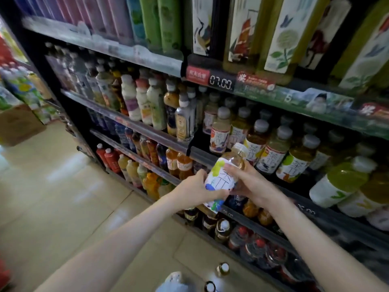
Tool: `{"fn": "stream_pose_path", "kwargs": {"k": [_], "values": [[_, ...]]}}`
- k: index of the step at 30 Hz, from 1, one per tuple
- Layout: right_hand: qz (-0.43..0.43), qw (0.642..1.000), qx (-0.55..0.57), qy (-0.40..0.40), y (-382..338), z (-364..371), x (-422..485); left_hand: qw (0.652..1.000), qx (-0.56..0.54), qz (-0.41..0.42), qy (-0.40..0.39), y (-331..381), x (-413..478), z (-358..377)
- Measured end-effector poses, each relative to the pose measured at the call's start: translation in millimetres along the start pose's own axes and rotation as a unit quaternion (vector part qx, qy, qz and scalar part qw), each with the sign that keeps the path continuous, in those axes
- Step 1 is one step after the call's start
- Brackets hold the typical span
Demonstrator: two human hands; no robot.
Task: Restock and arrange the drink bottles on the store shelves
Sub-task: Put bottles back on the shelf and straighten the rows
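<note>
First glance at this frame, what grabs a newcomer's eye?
Centre frame, both hands hold one clear plastic tea bottle with a white illustrated label, tilted, cap toward the shelf: the left hand wraps the lower label, the right hand grips nearer the neck. Just behind it stands a row of similar white-capped tea bottles on the dark shelf. Above, a digital price tag reading 07.00 sits on the shelf edge.

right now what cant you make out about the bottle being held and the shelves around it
Head view only:
- Held bottle: its lower label is covered by the left hand and right hand; the small print is blurred.
- Top-shelf bottles: caps cut off by the upper edge.
- Price strip: the digits show, the tags beside them are too blurred to read.
- Bottles on the floor: only caps show; one is cut off by the bottom edge.
</note>
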State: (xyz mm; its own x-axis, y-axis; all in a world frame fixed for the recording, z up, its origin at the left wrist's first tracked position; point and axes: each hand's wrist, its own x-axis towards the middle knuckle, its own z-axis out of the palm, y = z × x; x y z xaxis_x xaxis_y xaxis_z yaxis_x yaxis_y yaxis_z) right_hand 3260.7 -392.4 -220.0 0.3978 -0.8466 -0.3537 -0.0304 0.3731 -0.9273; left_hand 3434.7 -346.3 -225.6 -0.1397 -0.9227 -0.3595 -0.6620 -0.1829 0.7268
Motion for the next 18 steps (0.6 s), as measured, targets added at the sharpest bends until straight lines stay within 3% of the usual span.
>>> {"fn": "stream_pose_path", "kwargs": {"k": [3,8,11,15,18], "values": [[0.031,0.997,0.007,0.069,0,16,19,0.993,0.114,0.031,0.029,-5,17,-18],[0.024,0.988,0.045,0.144,-9,40,41,0.977,0.189,0.096,0.038,-23,50,-49],[0.016,0.978,0.075,0.193,-11,47,47,0.979,0.148,0.135,-0.041,-29,66,-73],[0.002,0.963,0.139,0.231,-5,48,43,0.982,0.001,0.140,-0.128,-42,79,-96],[-0.015,0.953,0.168,0.251,2,47,41,0.972,0.016,0.146,-0.181,-51,83,-102]]}}
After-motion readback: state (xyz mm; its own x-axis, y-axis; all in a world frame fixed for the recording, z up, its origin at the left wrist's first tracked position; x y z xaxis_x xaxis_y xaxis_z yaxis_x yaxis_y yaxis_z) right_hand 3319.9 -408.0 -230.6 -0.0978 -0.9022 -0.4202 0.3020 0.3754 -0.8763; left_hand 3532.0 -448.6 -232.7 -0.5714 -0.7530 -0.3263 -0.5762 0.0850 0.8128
